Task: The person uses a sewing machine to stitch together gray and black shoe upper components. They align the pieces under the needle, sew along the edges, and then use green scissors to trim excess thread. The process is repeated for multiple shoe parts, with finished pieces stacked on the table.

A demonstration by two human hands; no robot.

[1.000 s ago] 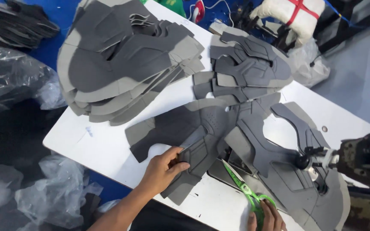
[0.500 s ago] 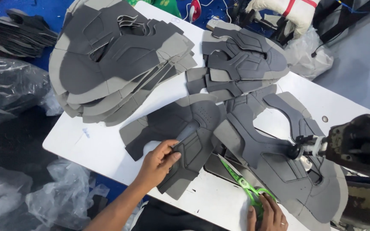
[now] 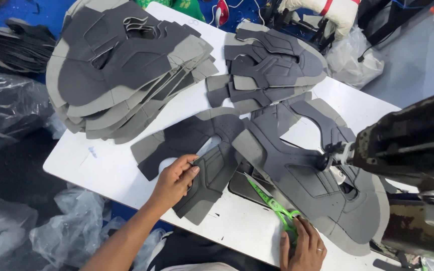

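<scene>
Grey shoe-upper piece (image 3: pixel 209 175) pinched by left hand (image 3: pixel 174 180) — right hand (image 3: pixel 302 246) grips green scissors (image 3: pixel 272 203).

bare forearms, ring on right hand (image 3: pixel 303 247)

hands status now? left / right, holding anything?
Left hand: fingers pinching the edge of a grey shoe-upper piece.
Right hand: closed on green scissors.

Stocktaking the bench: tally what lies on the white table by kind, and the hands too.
Stacks of grey cut pieces: 2, a big one and a small one
Grey pieces spread out by the machine: 2, one under the left hand, one at the needle
Green scissors: 1
Hands: 2, left, right
Total: 7
</scene>
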